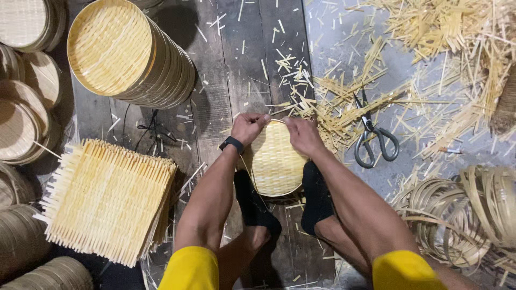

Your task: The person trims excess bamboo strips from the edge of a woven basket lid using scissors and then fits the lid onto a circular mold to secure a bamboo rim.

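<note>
Head view: hands (pixel 277 131) gripping round woven tray (pixel 274 161)

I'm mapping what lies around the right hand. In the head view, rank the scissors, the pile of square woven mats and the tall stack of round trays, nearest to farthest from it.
From the right hand:
1. Scissors, close by on its right, on the floor among the bamboo offcuts.
2. Tall stack of round trays, up and to the left.
3. Pile of square woven mats, far left, beyond the left arm.

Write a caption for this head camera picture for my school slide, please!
Both hands, left hand and right hand, grip the far rim of a round woven tray held between black-socked feet.
</note>
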